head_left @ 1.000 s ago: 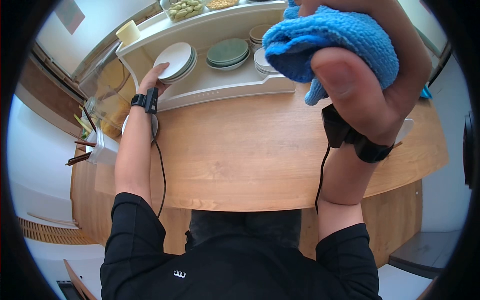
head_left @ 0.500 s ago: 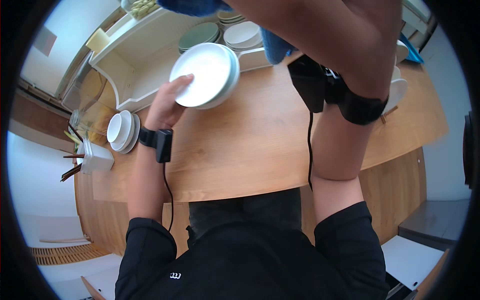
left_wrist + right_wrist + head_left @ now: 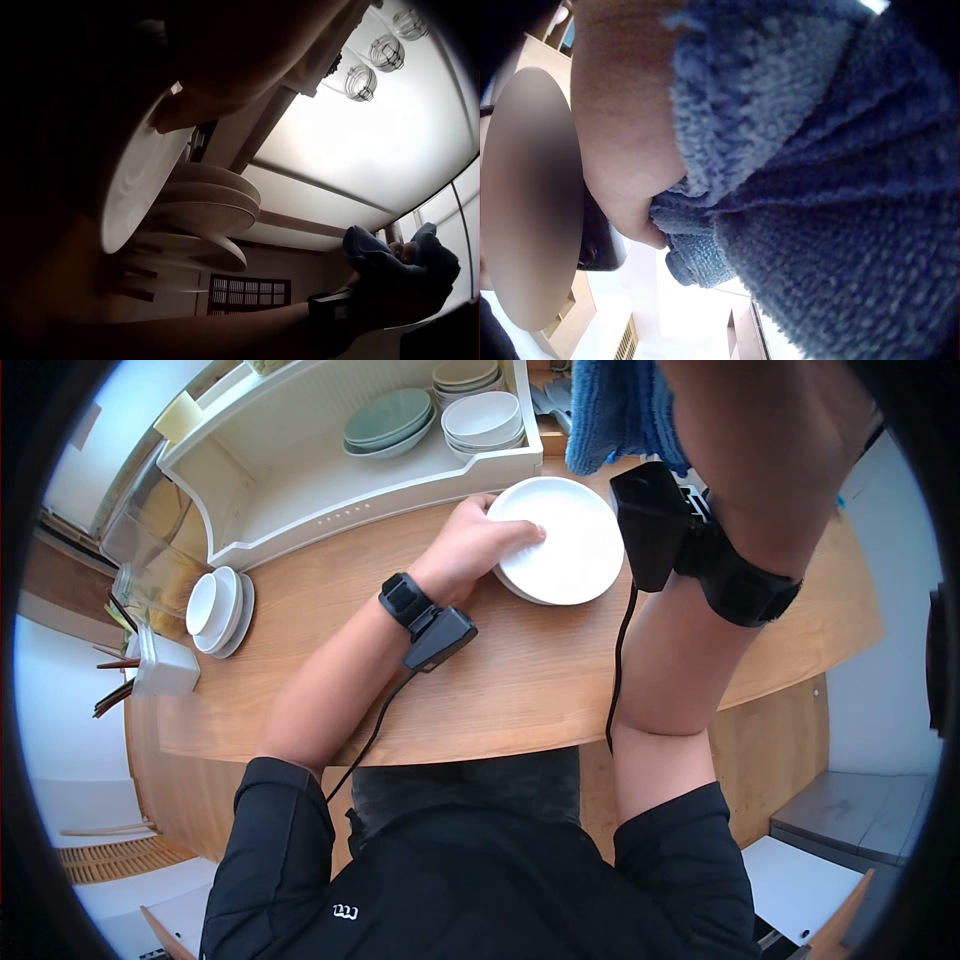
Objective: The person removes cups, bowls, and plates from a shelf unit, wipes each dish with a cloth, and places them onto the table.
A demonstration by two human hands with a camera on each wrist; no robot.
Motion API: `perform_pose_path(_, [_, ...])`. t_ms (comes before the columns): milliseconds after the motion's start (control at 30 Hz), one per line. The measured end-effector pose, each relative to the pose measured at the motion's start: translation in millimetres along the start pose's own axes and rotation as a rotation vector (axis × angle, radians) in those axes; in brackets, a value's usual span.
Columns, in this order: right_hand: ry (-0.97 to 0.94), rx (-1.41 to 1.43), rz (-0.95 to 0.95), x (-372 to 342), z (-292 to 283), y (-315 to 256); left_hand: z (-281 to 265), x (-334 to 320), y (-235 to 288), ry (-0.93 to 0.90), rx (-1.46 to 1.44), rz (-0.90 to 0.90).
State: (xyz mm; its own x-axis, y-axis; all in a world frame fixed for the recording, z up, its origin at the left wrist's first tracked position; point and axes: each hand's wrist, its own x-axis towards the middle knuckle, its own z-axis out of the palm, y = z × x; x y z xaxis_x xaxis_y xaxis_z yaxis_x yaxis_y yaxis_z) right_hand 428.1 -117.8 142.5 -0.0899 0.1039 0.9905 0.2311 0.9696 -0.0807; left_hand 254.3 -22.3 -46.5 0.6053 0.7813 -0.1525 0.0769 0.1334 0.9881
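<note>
My left hand (image 3: 474, 547) grips the left edge of a stack of white plates (image 3: 568, 545), thumb on top, over the wooden table right of centre. Whether the stack touches the table, I cannot tell. In the left wrist view the plate (image 3: 139, 180) shows edge-on beside the thumb. My right hand (image 3: 626, 127) is raised close to the head camera and grips a bunched blue cloth (image 3: 832, 210). The cloth (image 3: 625, 415) hangs at the top of the head view, above and right of the plates, apart from them.
A white rack (image 3: 350, 508) along the back holds green plates (image 3: 388, 418) and white bowls (image 3: 482, 420). At the left of the wooden table (image 3: 480, 690) are stacked white dishes (image 3: 213, 610) and a white container (image 3: 166, 663) with chopsticks. Glass jars (image 3: 360, 81) stand high up.
My left hand has taken the plates out of the rack's left part and carried them right and nearer, over the table. My right hand stays raised with the cloth, which now hangs lower.
</note>
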Motion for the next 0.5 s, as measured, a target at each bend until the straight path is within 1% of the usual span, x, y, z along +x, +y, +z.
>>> perform_pose_path(33, [-0.004,0.004,0.005,-1,44,-32,4,2,2,0.001,-0.009,0.000])
perform_pose_path(133, [-0.007,0.009,0.017,-2,35,-21,14,10,14,0.081,0.083,-0.015])
perform_pose_path(233, [-0.011,0.005,0.027,-4,27,-15,13,19,23,-0.030,0.199,-0.024])
perform_pose_path(267, [-0.010,0.004,0.033,-5,25,-14,13,21,27,-0.033,0.195,-0.027])
perform_pose_path(333, [-0.008,-0.001,0.043,-6,22,-14,13,24,30,-0.049,0.348,0.048])
perform_pose_path(367, [-0.006,-0.005,0.049,-7,21,-15,11,28,28,-0.055,0.344,0.046])
perform_pose_path(433, [-0.009,-0.014,0.049,-1,33,-21,4,38,23,-0.100,0.422,0.039])
perform_pose_path(467, [-0.010,-0.015,0.047,-3,53,-33,2,38,21,-0.054,0.506,0.076])
perform_pose_path(500, [-0.009,-0.015,0.045,-2,52,-34,-1,40,20,-0.054,0.505,0.080])
